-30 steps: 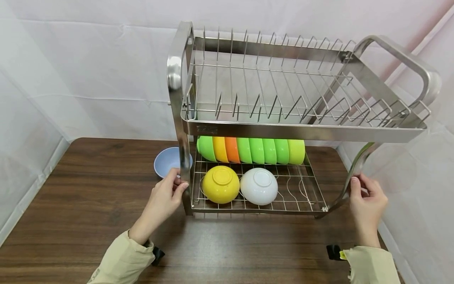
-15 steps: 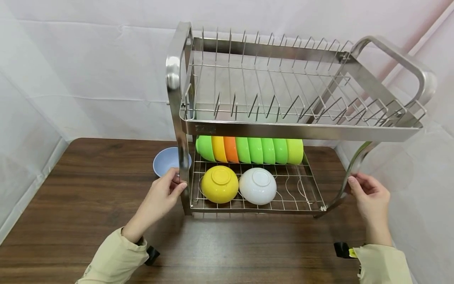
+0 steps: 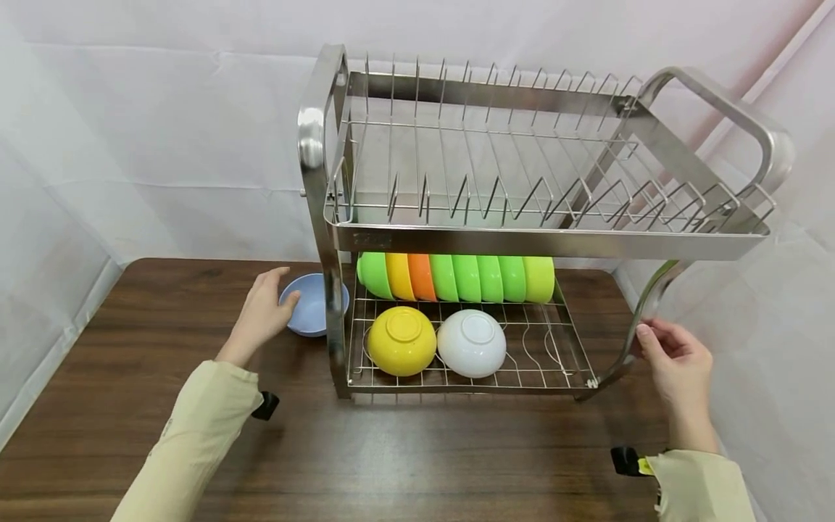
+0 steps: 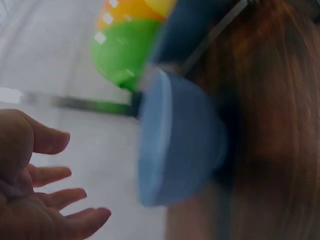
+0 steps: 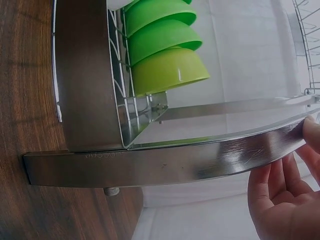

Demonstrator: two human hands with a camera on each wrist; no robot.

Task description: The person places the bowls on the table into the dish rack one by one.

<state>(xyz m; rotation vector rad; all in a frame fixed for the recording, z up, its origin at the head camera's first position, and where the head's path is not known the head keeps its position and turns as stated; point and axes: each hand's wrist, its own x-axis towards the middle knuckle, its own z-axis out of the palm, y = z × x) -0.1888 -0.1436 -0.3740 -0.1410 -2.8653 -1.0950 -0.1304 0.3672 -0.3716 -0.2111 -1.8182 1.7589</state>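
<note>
A two-tier metal dish rack [image 3: 548,243] stands on the table. My right hand [image 3: 681,362] pinches its right front post, thumb on the front face and fingers behind, as the right wrist view [image 5: 287,192] also shows. To the left of the rack sits a blue bowl [image 3: 308,308], upright and partly behind the left post. Beside its left rim is my left hand [image 3: 261,312], fingers spread and holding nothing. In the left wrist view the blue bowl [image 4: 182,140] appears blurred, with a gap between it and the fingers [image 4: 90,222].
An upside-down yellow bowl [image 3: 401,341] and a white bowl [image 3: 472,343] rest on the lower tier. Behind them several green, orange and yellow bowls [image 3: 466,278] stand on edge in a row. The upper tier holds wire slots [image 3: 502,192]. White cloth [image 3: 163,145] hangs around the table.
My left hand has let go of the rack's left post and moved left and back to the blue bowl. My right hand stays on the right post.
</note>
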